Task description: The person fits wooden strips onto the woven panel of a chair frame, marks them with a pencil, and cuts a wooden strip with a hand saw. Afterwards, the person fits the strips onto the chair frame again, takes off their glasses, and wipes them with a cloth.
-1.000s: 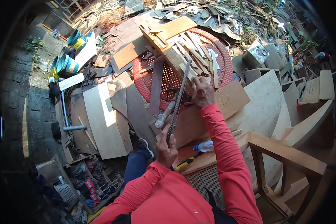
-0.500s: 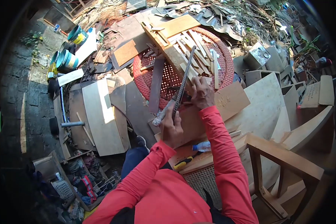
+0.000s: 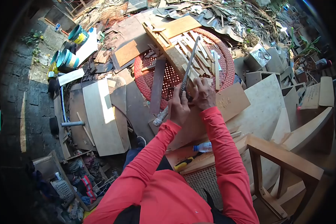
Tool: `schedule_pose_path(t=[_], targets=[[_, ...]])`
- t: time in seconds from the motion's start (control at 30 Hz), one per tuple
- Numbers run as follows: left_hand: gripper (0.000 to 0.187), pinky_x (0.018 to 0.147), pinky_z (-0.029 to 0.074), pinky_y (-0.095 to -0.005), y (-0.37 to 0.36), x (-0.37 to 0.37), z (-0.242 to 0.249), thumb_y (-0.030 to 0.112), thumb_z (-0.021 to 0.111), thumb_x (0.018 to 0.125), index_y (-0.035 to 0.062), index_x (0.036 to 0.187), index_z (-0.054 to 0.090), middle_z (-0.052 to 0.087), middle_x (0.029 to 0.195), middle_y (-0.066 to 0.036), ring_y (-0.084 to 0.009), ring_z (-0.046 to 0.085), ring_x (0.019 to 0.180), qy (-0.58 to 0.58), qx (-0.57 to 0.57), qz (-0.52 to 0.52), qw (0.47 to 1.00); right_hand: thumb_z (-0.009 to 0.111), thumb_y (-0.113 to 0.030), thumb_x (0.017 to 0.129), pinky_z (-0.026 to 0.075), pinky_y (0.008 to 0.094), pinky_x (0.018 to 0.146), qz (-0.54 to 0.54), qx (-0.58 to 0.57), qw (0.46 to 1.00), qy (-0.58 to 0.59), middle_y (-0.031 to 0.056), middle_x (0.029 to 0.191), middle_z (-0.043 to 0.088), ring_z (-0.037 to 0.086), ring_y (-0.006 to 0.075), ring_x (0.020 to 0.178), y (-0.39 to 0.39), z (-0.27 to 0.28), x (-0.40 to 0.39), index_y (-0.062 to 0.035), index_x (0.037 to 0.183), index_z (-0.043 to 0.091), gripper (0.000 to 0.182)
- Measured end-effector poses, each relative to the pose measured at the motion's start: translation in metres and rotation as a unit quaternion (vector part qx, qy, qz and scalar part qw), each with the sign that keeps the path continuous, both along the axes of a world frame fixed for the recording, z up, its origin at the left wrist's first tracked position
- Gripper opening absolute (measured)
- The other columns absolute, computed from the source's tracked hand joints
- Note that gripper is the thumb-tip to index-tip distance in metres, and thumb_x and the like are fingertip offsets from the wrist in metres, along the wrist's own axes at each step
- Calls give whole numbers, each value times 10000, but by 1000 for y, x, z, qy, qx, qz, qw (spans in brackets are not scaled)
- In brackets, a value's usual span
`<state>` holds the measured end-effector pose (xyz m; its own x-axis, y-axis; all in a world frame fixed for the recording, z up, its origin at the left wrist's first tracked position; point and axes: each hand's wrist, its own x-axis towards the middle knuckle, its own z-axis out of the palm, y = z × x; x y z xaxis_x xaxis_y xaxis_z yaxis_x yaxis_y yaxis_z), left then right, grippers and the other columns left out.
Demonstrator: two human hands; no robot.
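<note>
My left hand [image 3: 178, 110] is closed around the lower end of a long, narrow, rasp-like metal bar [image 3: 190, 61], dark and rough-surfaced. The bar slants up and away, lying over the near end of a long wooden board [image 3: 171, 52]. Fingers of my right hand [image 3: 204, 95] are bent tightly over that near end, gripping it. Below my left hand shows a pale, whitish handle-like piece [image 3: 160, 117], partly covered. Thin wood strips [image 3: 198, 56] lie beyond the board, on a round red woven seat [image 3: 227, 72]. A brown panel [image 3: 233, 99] sits under my right wrist.
A yellow-and-black handled tool [image 3: 183, 163] and a plastic bottle [image 3: 203, 147] lie near my body. A wooden frame [image 3: 283, 156] stands at right. Curved panels [image 3: 100, 119] lie at left, with paint buckets [image 3: 67, 59] beyond. A box of odds and ends [image 3: 69, 183] is lower left.
My left hand has moved forward and slightly right, pushing the metal bar farther over the board's end. My right hand stays at nearly the same place on the board.
</note>
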<state>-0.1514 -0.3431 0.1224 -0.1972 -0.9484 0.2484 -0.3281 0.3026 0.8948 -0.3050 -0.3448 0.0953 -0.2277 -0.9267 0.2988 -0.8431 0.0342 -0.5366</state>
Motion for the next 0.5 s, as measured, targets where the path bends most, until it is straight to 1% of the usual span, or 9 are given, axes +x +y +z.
schedule_pose_path(t=[0.07,0.13,0.2,0.27,0.3,0.33,0.37,0.43,0.5], targets=[[386,726,581,-439,-25,-22,-2,58,557,1083,64,1469,563,707,1037,-303,-459,739,899,-15,-27,-2,1000,682,-107,943,563,573,738,-11,33,999,-13,221,1130,596,683,471,960,-1,0,0,-94,1240,571,317],[388,696,562,-400,5,-1,-4,96,542,1110,32,1493,546,726,980,-218,-298,681,753,-9,-44,5,999,681,-109,943,561,574,734,1,11,1000,-3,222,1122,594,682,472,952,2,-1,0,-93,1241,571,318],[396,678,547,-372,60,40,-8,117,530,1127,21,1510,536,743,977,-173,-202,644,678,-57,-62,10,996,681,-111,941,559,576,731,5,6,1000,4,221,1104,590,680,474,937,0,0,-2,-93,1238,569,317],[397,672,537,-359,101,77,-4,121,521,1133,29,1519,533,749,995,-161,-176,633,680,-91,-47,4,995,683,-81,932,567,540,750,-7,-6,1000,8,187,1104,604,684,450,934,-2,-3,-1,-109,1263,592,344],[398,668,532,-355,113,82,8,123,517,1135,31,1522,533,747,987,-152,-165,629,684,-71,-24,-2,997,685,-67,928,570,523,760,-14,-9,1000,11,169,1104,612,686,438,933,0,-6,-1,-117,1276,604,361],[398,664,527,-352,121,85,15,125,513,1138,34,1525,534,745,979,-142,-154,624,688,-50,0,-6,999,680,-80,934,567,536,744,-11,-6,1000,10,180,1102,606,685,446,932,2,-7,-1,-112,1256,596,335],[388,659,532,-365,104,72,3,125,516,1136,33,1512,537,739,964,-165,-184,644,686,-40,-21,1,999,676,-93,940,563,549,729,-2,-2,1000,10,191,1100,600,685,454,932,5,-6,0,-108,1236,588,309],[362,654,542,-396,20,15,-14,127,524,1131,30,1479,547,727,962,-220,-256,685,696,-31,-55,3,998,670,-104,946,559,561,710,-4,-6,1000,11,198,1099,596,686,460,931,1,-2,1,-106,1214,582,282],[314,662,553,-447,-29,-28,-3,131,541,1120,25,1415,565,699,998,-298,-372,721,750,-26,-71,12,997,668,-100,945,559,558,705,-11,-1,1000,16,192,1102,598,688,455,930,-2,-3,0,-111,1209,585,277]])
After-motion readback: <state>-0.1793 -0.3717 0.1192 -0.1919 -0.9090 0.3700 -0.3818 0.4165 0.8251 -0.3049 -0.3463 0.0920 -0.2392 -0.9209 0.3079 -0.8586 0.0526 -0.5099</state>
